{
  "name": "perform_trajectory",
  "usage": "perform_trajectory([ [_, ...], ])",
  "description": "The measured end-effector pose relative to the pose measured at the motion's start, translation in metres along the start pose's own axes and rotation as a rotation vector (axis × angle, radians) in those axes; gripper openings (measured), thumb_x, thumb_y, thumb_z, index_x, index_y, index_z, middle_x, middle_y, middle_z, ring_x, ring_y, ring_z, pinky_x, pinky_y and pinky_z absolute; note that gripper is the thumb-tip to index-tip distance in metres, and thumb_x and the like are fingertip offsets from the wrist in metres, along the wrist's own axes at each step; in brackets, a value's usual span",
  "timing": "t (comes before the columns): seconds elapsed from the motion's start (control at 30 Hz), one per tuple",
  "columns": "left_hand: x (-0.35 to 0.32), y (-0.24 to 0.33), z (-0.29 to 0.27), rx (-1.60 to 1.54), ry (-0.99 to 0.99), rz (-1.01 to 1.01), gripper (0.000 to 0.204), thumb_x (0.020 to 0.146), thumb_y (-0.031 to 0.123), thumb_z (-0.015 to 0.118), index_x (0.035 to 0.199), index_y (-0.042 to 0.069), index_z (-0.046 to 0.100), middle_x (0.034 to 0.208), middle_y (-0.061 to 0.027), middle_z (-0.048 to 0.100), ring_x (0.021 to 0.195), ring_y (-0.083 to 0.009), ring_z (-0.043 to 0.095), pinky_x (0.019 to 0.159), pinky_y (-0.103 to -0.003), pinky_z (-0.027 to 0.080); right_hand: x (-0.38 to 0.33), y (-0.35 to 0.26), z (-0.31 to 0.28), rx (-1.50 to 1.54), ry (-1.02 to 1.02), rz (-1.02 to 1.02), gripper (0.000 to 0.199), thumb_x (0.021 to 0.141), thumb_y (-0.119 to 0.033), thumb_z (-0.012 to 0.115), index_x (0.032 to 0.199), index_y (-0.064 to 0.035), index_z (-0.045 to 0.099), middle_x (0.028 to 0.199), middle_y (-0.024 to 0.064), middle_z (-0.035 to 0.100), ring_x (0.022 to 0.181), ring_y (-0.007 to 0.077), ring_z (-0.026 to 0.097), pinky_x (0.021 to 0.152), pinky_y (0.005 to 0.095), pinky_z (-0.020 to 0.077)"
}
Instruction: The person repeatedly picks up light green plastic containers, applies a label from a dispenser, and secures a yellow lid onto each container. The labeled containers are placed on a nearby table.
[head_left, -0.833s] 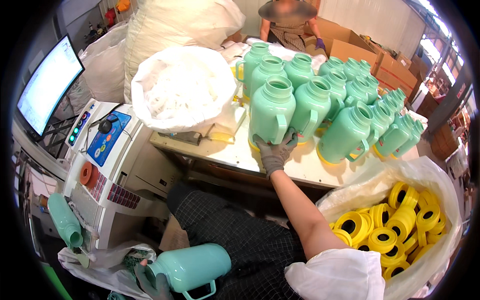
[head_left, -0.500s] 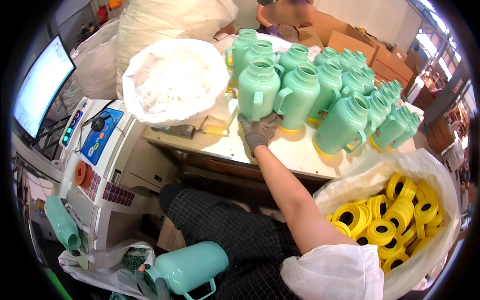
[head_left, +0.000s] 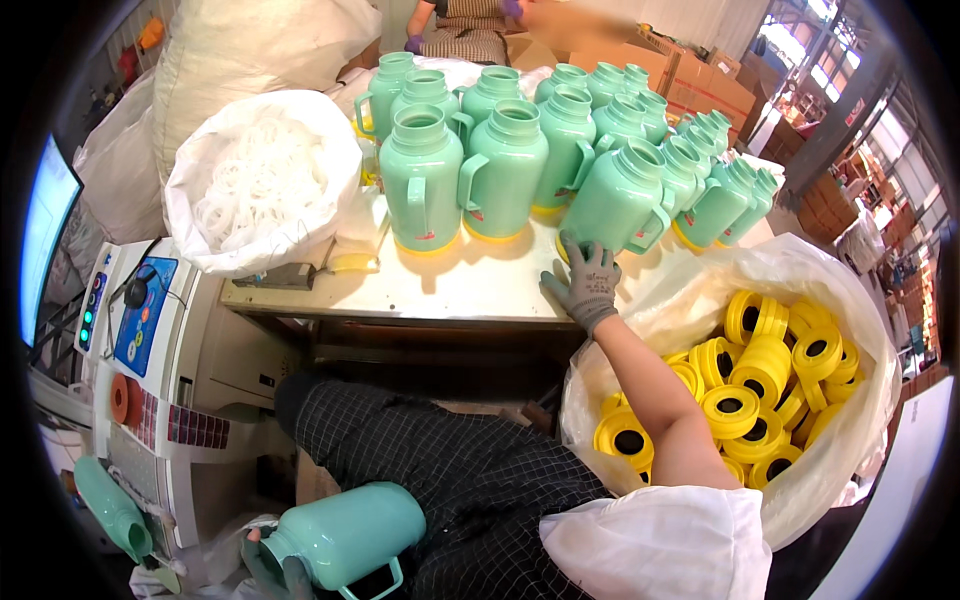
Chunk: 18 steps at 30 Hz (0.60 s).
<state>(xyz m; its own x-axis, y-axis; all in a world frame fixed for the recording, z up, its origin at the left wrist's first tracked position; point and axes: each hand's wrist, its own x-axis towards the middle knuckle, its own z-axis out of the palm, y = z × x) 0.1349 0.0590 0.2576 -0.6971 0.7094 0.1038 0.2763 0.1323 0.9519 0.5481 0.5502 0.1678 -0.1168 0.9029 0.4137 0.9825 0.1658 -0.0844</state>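
My left hand (head_left: pixel 292 580), in a grey glove, is wrapped round the neck of a mint-green thermos jug body (head_left: pixel 352 535). That jug lies on its side over my lap, its handle facing down. On the table, my gloved right hand (head_left: pixel 587 286) has its fingers spread, the tips at the lower edge of a front jug (head_left: pixel 617 205), whose neck leans right. Left of it, another jug (head_left: pixel 422 185) with a yellow base ring stands upright, beside a similar jug (head_left: pixel 505 170). Several more of the same kind stand in rows behind.
A white sack (head_left: pixel 190 215) of translucent rings sits on the table's left. Yellow ring-shaped parts (head_left: pixel 730 410) fill a plastic-lined container at my right. Leftward stand a machine with a blue control panel (head_left: pixel 145 315), a green jug (head_left: pixel 112 510) and a screen (head_left: pixel 50 240). A person (head_left: pixel 465 25) is beyond the table.
My right hand has moved right along the table, from the base of the front-left jug to the front-right jug. The view has turned right. My left hand still holds its jug.
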Motion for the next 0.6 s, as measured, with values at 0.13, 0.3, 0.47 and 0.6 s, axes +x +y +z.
perform_trajectory([
  [0.13, -0.006, 0.007, 0.004, 0.049, 0.029, 0.017, 0.06, 0.101, 0.023, 0.07, 0.149, -0.003, 0.047, 0.142, -0.0179, 0.055, 0.126, -0.0305, 0.055, 0.109, -0.044, 0.044, 0.029, 0.006, 0.016, -0.052, -0.004, 0.076, 0.088, 0.081, -0.061, 0.075, 0.155, -0.0222, 0.049, 0.136, 0.0154, 0.048, 0.126, 0.0388, 0.047, 0.099, 0.0566, 0.0398],
  [0.3, -0.018, 0.016, 0.004, 0.082, 0.041, 0.074, 0.058, 0.101, 0.019, 0.07, 0.149, -0.002, 0.047, 0.146, -0.0185, 0.053, 0.13, -0.0314, 0.052, 0.11, -0.045, 0.043, 0.057, 0.019, 0.031, -0.104, 0.027, 0.078, 0.089, 0.079, -0.058, 0.077, 0.154, -0.0201, 0.049, 0.138, 0.0149, 0.048, 0.13, 0.0395, 0.046, 0.102, 0.059, 0.0413],
  [0.47, -0.021, 0.007, -0.006, 0.14, 0.02, 0.073, 0.058, 0.101, 0.019, 0.07, 0.149, -0.002, 0.046, 0.146, -0.0191, 0.054, 0.13, -0.0325, 0.053, 0.11, -0.046, 0.043, 0.075, 0.03, 0.024, -0.07, -0.045, 0.063, 0.083, 0.081, -0.051, 0.078, 0.152, -0.0167, 0.051, 0.141, 0.0174, 0.05, 0.131, 0.0404, 0.047, 0.104, 0.0569, 0.043],
  [0.6, -0.012, 0.015, 0.007, 0.27, 0.022, 0.084, 0.059, 0.1, 0.027, 0.072, 0.146, -0.004, 0.052, 0.141, -0.0233, 0.06, 0.127, -0.0355, 0.059, 0.106, -0.049, 0.049, 0.021, 0.007, 0.012, 0.168, 0.157, -0.167, 0.072, 0.084, -0.042, 0.078, 0.145, -0.0105, 0.055, 0.131, 0.0214, 0.059, 0.122, 0.0415, 0.054, 0.101, 0.0532, 0.0447],
])
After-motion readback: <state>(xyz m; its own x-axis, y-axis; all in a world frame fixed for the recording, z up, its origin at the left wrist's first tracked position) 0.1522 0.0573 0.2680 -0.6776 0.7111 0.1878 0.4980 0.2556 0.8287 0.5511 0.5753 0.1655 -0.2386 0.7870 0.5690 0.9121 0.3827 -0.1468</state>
